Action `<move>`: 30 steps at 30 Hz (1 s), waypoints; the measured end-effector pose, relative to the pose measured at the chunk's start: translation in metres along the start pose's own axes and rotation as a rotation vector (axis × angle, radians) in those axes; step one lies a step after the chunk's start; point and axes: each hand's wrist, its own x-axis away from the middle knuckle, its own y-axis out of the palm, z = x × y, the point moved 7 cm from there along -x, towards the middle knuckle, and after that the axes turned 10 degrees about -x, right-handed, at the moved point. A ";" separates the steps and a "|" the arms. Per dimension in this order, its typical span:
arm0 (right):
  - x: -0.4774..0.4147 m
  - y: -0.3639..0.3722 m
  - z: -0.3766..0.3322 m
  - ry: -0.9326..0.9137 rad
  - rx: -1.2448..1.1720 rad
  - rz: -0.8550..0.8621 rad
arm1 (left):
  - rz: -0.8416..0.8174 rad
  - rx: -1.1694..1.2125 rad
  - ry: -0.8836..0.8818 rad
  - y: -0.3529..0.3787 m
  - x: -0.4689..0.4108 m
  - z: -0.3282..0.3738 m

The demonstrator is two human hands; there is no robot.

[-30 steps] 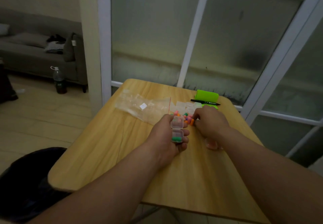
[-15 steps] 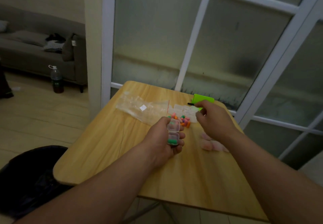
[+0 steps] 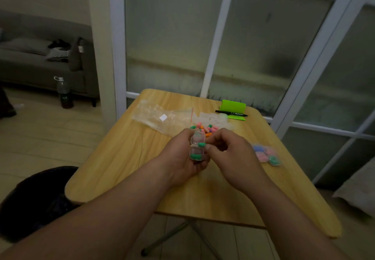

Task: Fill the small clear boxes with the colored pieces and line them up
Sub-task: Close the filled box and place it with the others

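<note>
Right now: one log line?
left hand holds open small clear plastic box | right hand pinches green piece at it | filled boxes on wooden table

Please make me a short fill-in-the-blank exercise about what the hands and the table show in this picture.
1. The left hand holds a small clear box containing ____ pieces.
2. Filled boxes lie on the table to the ____ of the right hand, which pinches one piece.
3. The pile of colored pieces lies beside a clear plastic ____.
Missing words: green; right; bag.
</note>
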 end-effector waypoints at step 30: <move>0.005 0.012 0.003 -0.121 0.217 -0.123 | 0.001 0.109 -0.047 0.006 0.002 0.004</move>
